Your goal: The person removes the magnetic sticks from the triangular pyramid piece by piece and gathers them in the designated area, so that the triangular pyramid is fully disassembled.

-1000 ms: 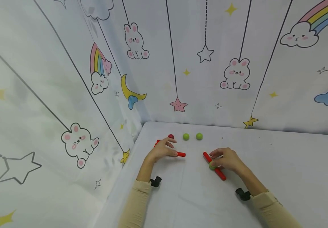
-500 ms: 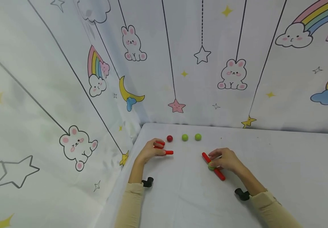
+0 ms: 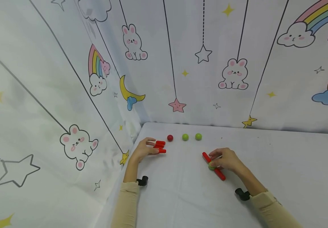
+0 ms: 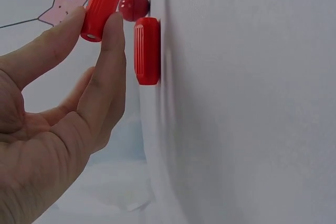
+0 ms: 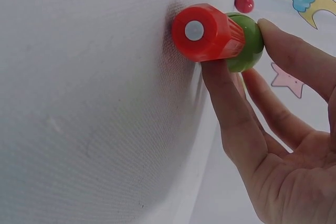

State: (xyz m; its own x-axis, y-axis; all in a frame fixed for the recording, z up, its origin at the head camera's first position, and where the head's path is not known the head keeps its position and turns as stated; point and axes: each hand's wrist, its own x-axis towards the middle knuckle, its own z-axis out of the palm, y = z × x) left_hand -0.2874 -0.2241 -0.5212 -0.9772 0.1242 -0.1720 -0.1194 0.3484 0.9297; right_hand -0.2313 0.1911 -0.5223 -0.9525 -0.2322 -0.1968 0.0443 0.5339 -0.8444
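Note:
My left hand [image 3: 143, 149] pinches a ridged red rod [image 4: 105, 4] between thumb and fingertips. In the left wrist view the rod is tilted and raised off the cloth. Beside it, another red rod [image 4: 147, 51] lies on the white surface; the head view shows more red rods [image 3: 160, 142] lying close together just past these fingers. My right hand [image 3: 227, 160] grips a green ball [image 5: 251, 43] with thumb and fingers. Red rods extend from opposite sides of that ball in one slanted line, the nearer rod [image 5: 202, 32] showing a pale round spot on its end.
Along the back of the white-covered table [image 3: 186, 196] sit a red ball [image 3: 170, 138], a green ball [image 3: 185, 137] and a second green ball [image 3: 198, 136]. A white curtain printed with rabbits and stars [image 3: 152, 79] rises behind the table and along its left.
My left hand has moved left with its red rod, ending beside the other red rods. My right hand keeps its place on the green ball and rods.

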